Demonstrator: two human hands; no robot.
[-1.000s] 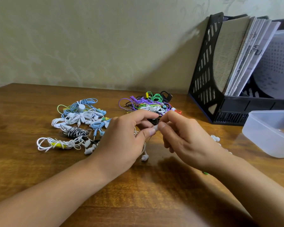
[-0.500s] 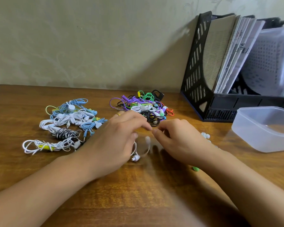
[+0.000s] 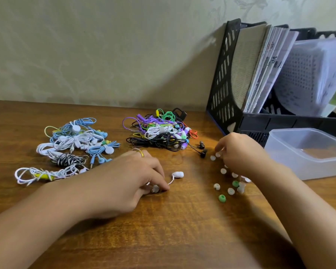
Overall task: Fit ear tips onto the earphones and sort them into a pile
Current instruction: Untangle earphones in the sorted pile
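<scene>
Left hand [image 3: 124, 183] pinches a white earbud [image 3: 155, 188] against the worktop [image 3: 182, 230]; right hand [image 3: 241, 154], fingers curled, reaches among loose ear tips [image 3: 223, 171]. Choose one white tip, then press it squarely over the nozzle.

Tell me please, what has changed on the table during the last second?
The hands parted. The right hand went right to the loose ear tips; the left hand lowered the white earphone to the table, keeping one bud. Both earphone piles stayed.
</scene>
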